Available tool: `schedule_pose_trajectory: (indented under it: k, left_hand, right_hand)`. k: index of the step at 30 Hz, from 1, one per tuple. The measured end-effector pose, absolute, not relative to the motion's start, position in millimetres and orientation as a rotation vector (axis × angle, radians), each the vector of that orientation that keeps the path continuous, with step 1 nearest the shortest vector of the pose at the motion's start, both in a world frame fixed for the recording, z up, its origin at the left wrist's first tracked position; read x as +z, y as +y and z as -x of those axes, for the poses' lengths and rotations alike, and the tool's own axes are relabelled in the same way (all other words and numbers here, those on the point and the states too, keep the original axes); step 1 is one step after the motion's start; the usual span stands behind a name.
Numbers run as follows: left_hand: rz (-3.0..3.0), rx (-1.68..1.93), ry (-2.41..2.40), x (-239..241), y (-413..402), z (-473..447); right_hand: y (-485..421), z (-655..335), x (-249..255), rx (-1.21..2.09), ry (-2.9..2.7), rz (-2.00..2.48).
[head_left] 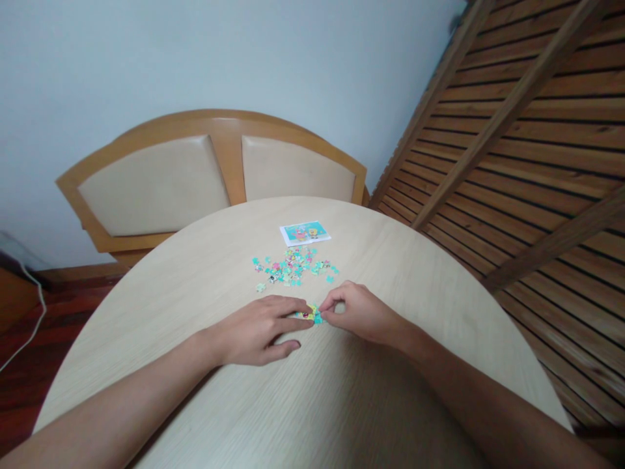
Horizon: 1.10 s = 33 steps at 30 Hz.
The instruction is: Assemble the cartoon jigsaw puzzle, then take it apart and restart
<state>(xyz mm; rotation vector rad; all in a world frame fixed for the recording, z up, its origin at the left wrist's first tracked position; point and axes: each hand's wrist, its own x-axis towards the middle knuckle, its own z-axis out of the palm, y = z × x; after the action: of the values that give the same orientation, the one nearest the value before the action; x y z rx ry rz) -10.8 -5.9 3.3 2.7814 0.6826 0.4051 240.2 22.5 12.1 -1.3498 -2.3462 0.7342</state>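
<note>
A small cluster of jigsaw puzzle pieces (310, 313), yellow and teal, lies flat on the table between my hands. My left hand (258, 329) rests over its left side with fingers stretched out and fingertips touching it. At the right edge of the cluster, my right hand (364, 312) pinches a teal puzzle piece (318, 318) between thumb and forefinger. My fingers cover part of the cluster, so I cannot tell how the pieces join. Just beyond lies a loose pile of puzzle pieces (293, 264) in teal, pink and yellow.
Behind the pile is a reference picture card (305, 232) with cartoon figures. Everything lies on a round pale wooden table (195, 273). A padded wooden bench back (227, 156) stands at the far side, and a slatted wooden panel (527, 143) leans on the right.
</note>
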Motion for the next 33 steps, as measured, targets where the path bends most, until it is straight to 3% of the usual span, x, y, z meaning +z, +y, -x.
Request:
schedule_pose_trajectory:
  k: [9, 17, 33]
  left_hand:
    - [-2.802, 0.415, 0.679, 1.6, -6.8, 11.0]
    - [-2.812, 0.427, 0.621, 3.8, -9.0, 5.3]
    - [-2.802, 0.42, 0.609, 3.7, -12.5, 1.7]
  right_hand:
    - [24.2, -241.2, 9.4, 0.642, -2.382, 1.259]
    - [56.4, -258.6, -15.2, 0.177, -2.245, 1.285]
    - [56.7, -259.2, -17.7, 0.262, -2.585, 1.065]
